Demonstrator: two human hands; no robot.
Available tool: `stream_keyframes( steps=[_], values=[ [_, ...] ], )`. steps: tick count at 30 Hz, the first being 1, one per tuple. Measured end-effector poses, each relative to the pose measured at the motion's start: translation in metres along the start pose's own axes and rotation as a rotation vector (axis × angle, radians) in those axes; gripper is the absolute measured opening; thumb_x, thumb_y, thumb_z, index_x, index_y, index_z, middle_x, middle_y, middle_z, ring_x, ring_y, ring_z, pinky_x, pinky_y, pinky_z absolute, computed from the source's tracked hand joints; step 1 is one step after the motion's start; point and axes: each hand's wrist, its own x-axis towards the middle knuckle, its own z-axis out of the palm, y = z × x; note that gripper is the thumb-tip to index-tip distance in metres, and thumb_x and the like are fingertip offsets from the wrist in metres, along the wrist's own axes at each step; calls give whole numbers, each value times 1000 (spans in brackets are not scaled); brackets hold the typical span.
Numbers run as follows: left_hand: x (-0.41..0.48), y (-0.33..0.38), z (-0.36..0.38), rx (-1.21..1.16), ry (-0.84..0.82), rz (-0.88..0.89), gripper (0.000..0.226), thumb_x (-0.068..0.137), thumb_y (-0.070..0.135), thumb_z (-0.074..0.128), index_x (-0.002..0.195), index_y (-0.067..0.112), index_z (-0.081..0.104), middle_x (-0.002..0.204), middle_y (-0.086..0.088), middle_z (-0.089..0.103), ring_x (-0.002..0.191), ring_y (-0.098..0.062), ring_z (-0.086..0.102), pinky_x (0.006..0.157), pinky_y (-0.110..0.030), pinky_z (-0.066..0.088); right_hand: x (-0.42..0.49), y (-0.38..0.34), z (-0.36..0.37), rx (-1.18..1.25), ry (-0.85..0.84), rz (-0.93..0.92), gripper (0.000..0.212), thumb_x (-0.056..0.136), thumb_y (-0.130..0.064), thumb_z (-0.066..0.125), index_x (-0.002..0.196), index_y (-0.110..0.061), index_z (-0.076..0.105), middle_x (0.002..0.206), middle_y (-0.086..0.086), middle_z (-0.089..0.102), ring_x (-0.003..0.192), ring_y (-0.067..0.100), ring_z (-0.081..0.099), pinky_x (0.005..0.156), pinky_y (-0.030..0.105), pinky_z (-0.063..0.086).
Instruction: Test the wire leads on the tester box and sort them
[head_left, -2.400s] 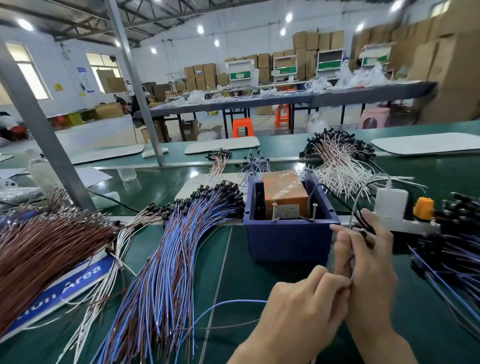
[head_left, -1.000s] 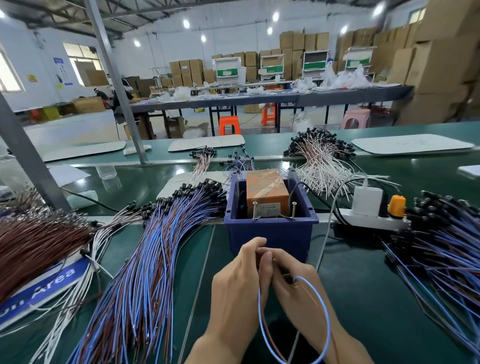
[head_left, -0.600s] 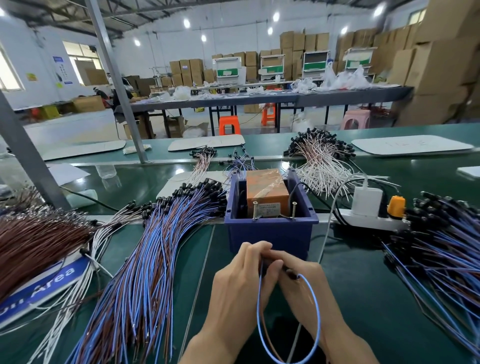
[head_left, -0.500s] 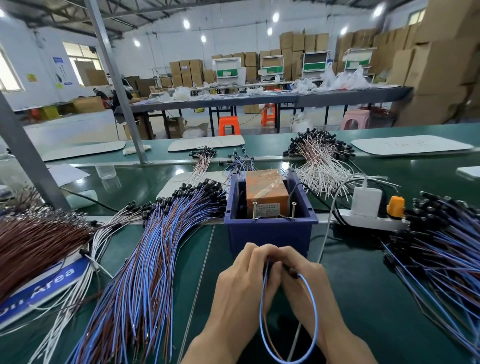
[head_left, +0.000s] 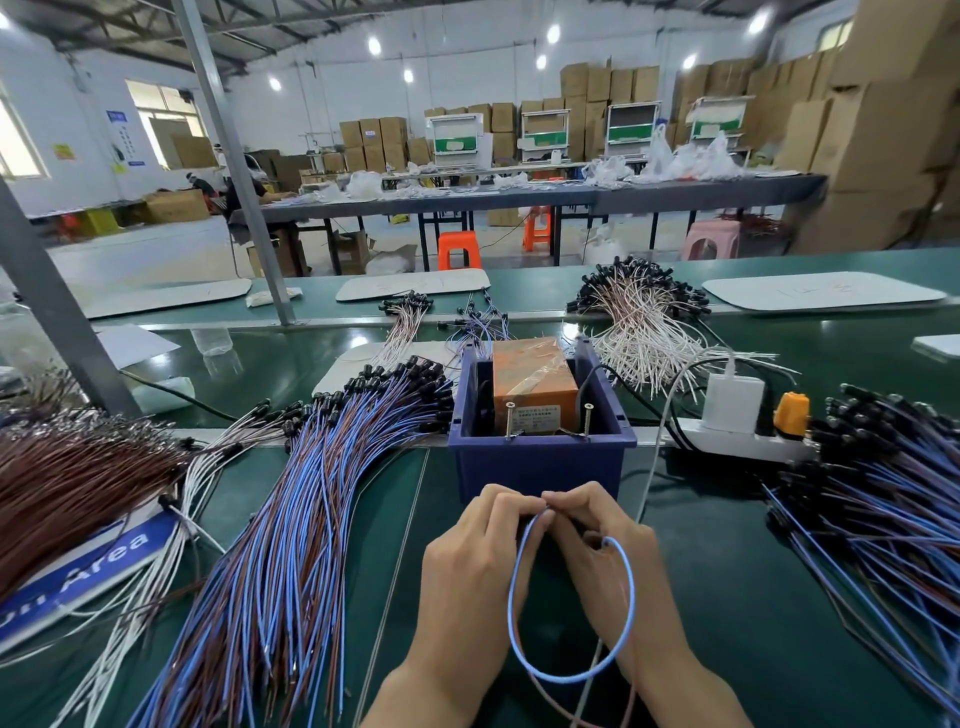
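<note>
On the near part of the green table (head_left: 727, 597), the left hand (head_left: 467, 561) and the right hand (head_left: 608, 545) pinch a blue wire (head_left: 631, 597) with curled fingers, their fingertips touching. The wire hangs below them as a loop. Just beyond the fingertips stands a blue bin (head_left: 540, 467) holding the orange tester box (head_left: 530, 374) (two upright screws (head_left: 510, 418) at its near edge). One wire bundle (head_left: 291, 519) lies left of the bin and a second bundle (head_left: 893, 493) lies right of it, beside a white power strip (head_left: 743, 441).

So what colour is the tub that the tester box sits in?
The tub is dark blue, best seen in the head view.
</note>
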Motion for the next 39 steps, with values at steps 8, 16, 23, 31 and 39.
stream_keyframes(
  steps=[8, 16, 23, 31, 39],
  values=[
    [1, -5, 3, 55, 13, -2, 24, 103, 34, 51, 96, 18, 67, 88, 12, 61, 77, -4, 62, 55, -27, 50, 1, 4, 4, -15, 19, -26, 25, 92, -24, 62, 105, -45, 60, 99, -21, 73, 84, 10, 73, 74, 36, 60],
    [3, -5, 2, 83, 0, 3, 26, 103, 35, 50, 94, 18, 67, 85, 12, 61, 74, -5, 61, 54, -27, 49, 2, 5, 4, 115, 27, 44, 21, 90, -19, 65, 97, -38, 64, 94, -11, 75, 89, 15, 74, 77, 28, 58],
    [4, -1, 0, 76, 19, -10, 31, 104, 38, 46, 92, 18, 67, 84, 12, 62, 74, -4, 62, 57, -24, 49, 1, 4, 5, 136, 47, 64, 17, 88, -21, 64, 97, -35, 65, 94, -11, 75, 86, 12, 74, 73, 14, 53],
    [5, 0, -1, 84, 23, -6, 30, 103, 35, 48, 91, 16, 68, 84, 10, 63, 74, -5, 63, 56, -25, 50, 2, 3, 4, 129, 58, 61, 11, 88, -28, 62, 96, -35, 64, 92, -8, 75, 83, 14, 73, 72, 22, 56],
    [5, 1, -2, 27, 6, -3, 20, 101, 27, 51, 97, 18, 68, 88, 11, 63, 78, -4, 63, 58, -23, 49, 2, -3, 3, 98, 68, 58, 14, 89, -25, 64, 94, -38, 62, 91, -13, 74, 84, 10, 73, 70, 16, 53]
  ],
)
